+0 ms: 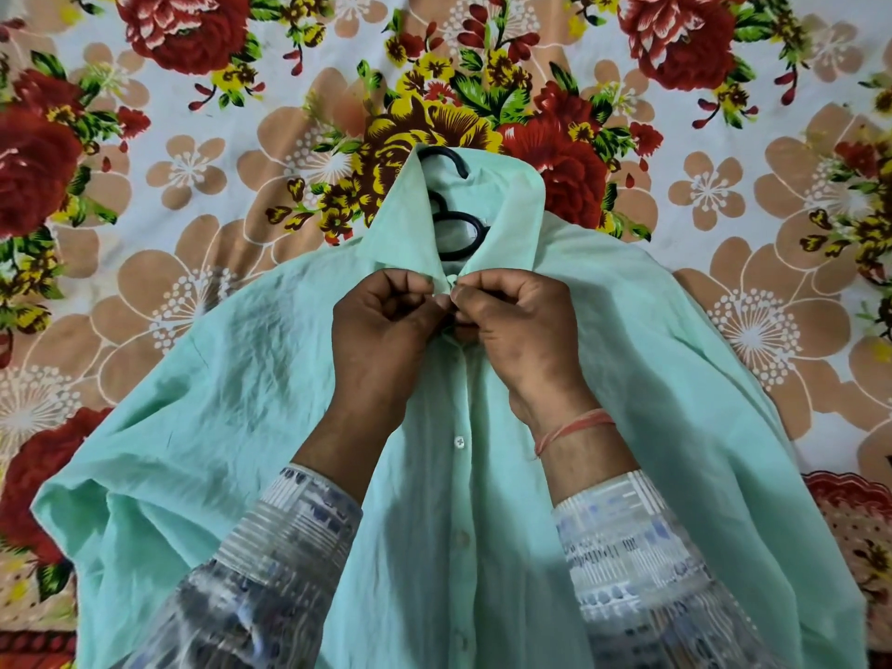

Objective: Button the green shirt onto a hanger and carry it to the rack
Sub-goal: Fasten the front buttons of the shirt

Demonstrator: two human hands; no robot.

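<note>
on sheet (193, 113), green shirt (241, 379) lengthwise, collar (504, 210) away; left hand (386, 325), right hand (519, 325) pinch its base.

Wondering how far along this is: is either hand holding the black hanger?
No, left hand and right hand both pinch the green shirt below its collar, not the black hanger.

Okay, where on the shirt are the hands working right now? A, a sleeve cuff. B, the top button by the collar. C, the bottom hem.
B: the left hand and right hand pinch the shirt front together just under the collar.
</note>
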